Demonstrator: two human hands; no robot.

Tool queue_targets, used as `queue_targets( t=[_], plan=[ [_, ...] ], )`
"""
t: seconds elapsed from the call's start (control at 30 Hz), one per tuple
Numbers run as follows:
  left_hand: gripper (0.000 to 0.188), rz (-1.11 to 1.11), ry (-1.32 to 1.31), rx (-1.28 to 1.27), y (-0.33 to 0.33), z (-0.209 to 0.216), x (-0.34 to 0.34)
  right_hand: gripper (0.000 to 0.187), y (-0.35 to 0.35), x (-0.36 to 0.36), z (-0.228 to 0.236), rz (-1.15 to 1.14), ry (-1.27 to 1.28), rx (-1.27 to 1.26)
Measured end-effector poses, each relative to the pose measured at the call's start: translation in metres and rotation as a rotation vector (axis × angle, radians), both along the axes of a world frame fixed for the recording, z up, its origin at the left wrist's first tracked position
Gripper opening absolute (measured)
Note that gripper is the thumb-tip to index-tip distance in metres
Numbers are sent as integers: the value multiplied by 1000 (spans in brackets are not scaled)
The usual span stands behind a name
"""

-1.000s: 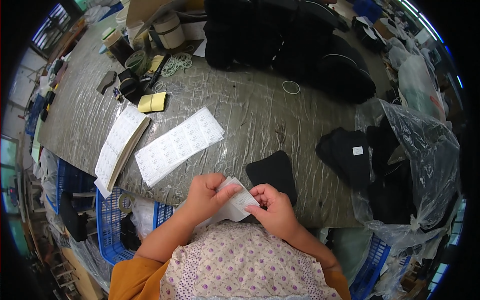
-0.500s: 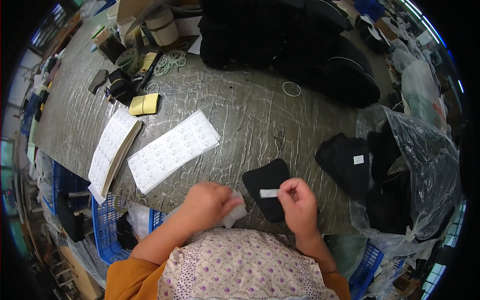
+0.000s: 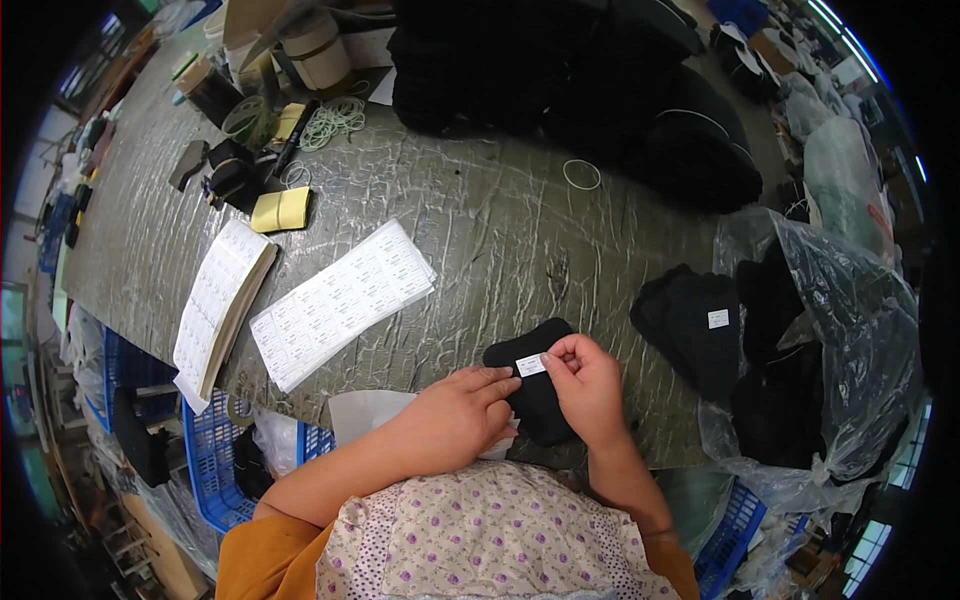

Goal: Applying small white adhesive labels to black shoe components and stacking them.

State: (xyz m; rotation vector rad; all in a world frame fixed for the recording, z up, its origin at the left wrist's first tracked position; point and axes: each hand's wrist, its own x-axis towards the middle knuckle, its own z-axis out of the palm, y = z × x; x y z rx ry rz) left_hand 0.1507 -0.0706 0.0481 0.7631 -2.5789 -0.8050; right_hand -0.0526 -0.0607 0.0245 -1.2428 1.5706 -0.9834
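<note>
A black, rounded fabric piece (image 3: 545, 410) lies on the table in front of me, narrower at its middle. On its upper part is a small white printed label (image 3: 530, 366). My right hand (image 3: 590, 390) pinches the label's right end between thumb and fingertips. My left hand (image 3: 460, 415) reaches in from the left, its index fingertip at the label's left edge. White backing paper (image 3: 368, 412) shows on both sides of the left hand, gripped in its curled lower fingers; the part under the palm is hidden.
Printed label sheets (image 3: 345, 300) and a thick label pad (image 3: 222, 300) lie left. Labelled black pieces (image 3: 690, 325) sit right, beside a clear plastic bag (image 3: 850, 330). Black stacks (image 3: 580, 90) stand at the back, rubber bands (image 3: 333, 122) and jars back left. A blue basket (image 3: 215, 460) is below.
My right hand has brought the label down onto the black piece and turned its printed face up. My left hand has moved right, fingers stretching to the label.
</note>
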Motion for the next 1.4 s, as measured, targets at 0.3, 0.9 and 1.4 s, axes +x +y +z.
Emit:
queue_targets(
  t=[0.3,0.9,1.4],
  plan=[
    [27,16,19,10,1,0,-1,7,-2,2,-1,-9,33,-23],
    [25,19,-62,-3,-2,0,-10,30,-6,1,-5,-107,221,63],
    [23,44,-2,131,-2,-2,19,15,-11,0,-9,-113,295,-119]
  ],
)
